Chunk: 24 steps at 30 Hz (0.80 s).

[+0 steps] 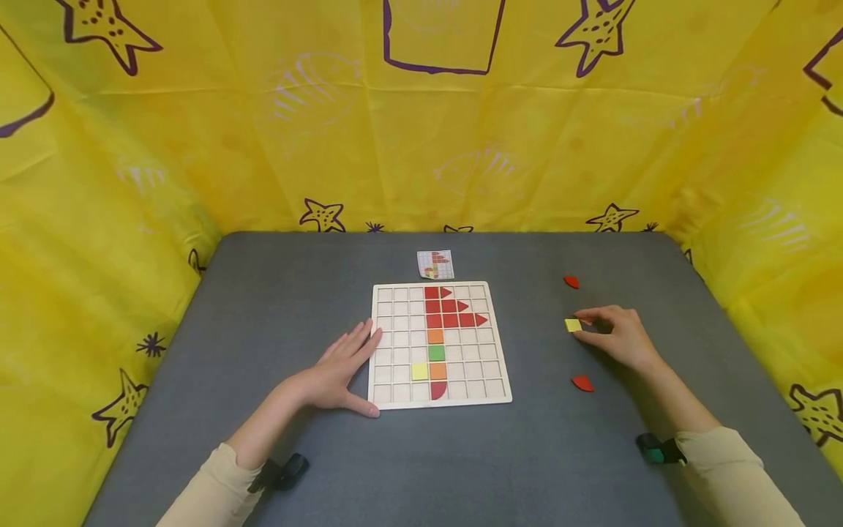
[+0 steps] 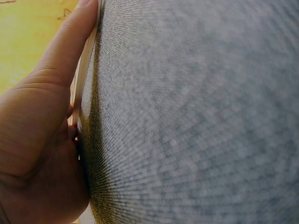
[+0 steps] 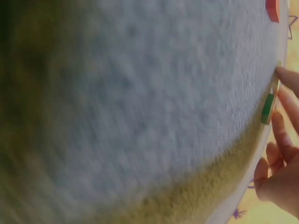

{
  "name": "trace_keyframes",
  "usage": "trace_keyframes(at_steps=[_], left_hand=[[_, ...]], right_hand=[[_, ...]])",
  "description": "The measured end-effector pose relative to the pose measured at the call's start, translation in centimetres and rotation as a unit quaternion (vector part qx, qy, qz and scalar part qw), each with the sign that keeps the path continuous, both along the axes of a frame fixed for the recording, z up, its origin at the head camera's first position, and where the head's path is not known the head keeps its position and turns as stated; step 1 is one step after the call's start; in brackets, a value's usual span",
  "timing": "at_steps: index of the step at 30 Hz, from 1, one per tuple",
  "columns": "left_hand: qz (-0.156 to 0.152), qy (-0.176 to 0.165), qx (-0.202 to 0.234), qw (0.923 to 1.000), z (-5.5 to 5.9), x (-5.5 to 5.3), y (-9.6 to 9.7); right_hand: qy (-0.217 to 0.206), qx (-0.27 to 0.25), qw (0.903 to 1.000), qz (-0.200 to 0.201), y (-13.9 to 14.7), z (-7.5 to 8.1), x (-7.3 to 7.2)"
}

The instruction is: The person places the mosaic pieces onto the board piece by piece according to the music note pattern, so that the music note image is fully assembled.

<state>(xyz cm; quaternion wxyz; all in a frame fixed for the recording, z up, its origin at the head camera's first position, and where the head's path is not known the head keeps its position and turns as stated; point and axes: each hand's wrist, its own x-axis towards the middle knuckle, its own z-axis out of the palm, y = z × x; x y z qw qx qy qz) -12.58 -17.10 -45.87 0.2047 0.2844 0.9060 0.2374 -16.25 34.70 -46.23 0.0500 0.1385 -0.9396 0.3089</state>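
My left hand rests along the left edge of a pale wooden grid board, fingers spread on the rim and thumb at the near corner. To the right of the board, my right hand pinches a yellow square tile between thumb and index finger, low over the table. A green piece lies close by those fingers in the right wrist view. On the board sit rows of red tiles ending in triangles, then orange squares, a green square, a yellow square and a dark red rounded piece.
Behind the board lies a small printed card with a coloured grid pattern. Two loose red pieces lie on the grey table, one farther back and one nearer. Yellow patterned cloth surrounds the table.
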Motion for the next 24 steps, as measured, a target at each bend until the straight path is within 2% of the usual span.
trace_keyframes(at_steps=[7, 11, 16, 20, 24], left_hand=[[0.003, -0.001, -0.003, 1.0000, 0.0, 0.0, 0.0], [0.002, -0.001, -0.004, 1.0000, 0.0, 0.0, 0.0], [0.001, 0.002, -0.005, 1.0000, 0.0, 0.0, 0.0], [0.001, 0.004, -0.001, 1.0000, 0.1, 0.1, 0.0], [-0.002, 0.006, 0.004, 1.0000, 0.1, 0.1, 0.0]], right_hand=[[0.022, 0.018, 0.9994, 0.020, -0.5, 0.3, -0.1], [-0.002, 0.009, 1.0000, 0.000, -1.3, 0.4, 0.1], [-0.054, -0.028, 0.9979, -0.024, -3.4, 0.6, 0.4], [-0.064, -0.068, 0.9953, -0.023, -5.6, 0.6, 0.6], [-0.071, -0.108, 0.9916, -0.004, -8.1, 0.5, 1.0]])
